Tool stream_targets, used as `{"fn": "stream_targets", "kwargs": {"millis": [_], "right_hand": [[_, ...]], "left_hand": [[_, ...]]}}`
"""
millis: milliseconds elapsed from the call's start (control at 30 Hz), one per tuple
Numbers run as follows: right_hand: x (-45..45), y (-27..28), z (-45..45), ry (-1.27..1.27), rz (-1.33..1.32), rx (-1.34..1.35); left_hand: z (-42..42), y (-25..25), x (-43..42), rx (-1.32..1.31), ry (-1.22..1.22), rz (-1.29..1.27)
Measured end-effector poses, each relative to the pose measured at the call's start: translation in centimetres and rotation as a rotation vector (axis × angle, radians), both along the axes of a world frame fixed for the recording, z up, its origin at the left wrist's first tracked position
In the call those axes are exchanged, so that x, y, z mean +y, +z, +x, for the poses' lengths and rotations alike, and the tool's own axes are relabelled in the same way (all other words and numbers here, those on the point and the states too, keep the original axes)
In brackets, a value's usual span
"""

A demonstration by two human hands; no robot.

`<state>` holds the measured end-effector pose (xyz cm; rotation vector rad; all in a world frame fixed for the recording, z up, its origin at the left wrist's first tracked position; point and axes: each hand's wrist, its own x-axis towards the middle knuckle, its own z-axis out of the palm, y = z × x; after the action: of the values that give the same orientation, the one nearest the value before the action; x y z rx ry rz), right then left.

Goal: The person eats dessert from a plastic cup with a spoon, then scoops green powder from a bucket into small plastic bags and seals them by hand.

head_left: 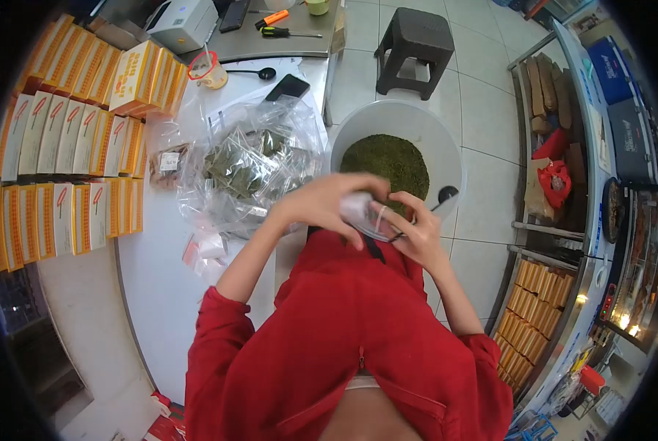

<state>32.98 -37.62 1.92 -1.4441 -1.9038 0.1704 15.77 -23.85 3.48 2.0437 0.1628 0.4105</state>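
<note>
Both my hands are in front of my body, over the near rim of a large whitish bucket [446,128] with dry, crumbled green leaf [384,158] inside. My left hand [329,200] curls around a small, whitish clear plastic bag [356,208], blurred by motion. My right hand [423,231] has its fingertips at the bag's other side. A black spoon [448,194] runs through the right hand, its round bowl pointing up and right and its handle end showing below the fingers. What is in the small bag, if anything, I cannot make out.
Left of the bucket, a large clear bag of green leaf [244,162] lies on the white table [152,287], with small plastic bags [210,246] nearby. Beyond are a phone [288,88], another black spoon [267,73] and a cup [208,75]. Stacked boxes [64,140] line the left; a stool [415,48] stands ahead.
</note>
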Motion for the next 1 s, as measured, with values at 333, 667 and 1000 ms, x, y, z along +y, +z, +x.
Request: {"fn": "stream_targets", "kwargs": {"millis": [333,667,1000], "right_hand": [[-0.6,-13.9,2.4,0.105,-0.702,0.063],[4.0,-24.4,1.5,0.117,-0.736,-0.546],[3.8,-19.6,9.6,0.234,-1.403,0.452]], "left_hand": [[-7.0,-6.7,-3.6,0.301,0.047,-0.567],[-7.8,-6.5,-7.5,-0.004,0.28,-1.002],[-6.8,-5.4,-5.3,-0.055,0.718,-0.585]]}}
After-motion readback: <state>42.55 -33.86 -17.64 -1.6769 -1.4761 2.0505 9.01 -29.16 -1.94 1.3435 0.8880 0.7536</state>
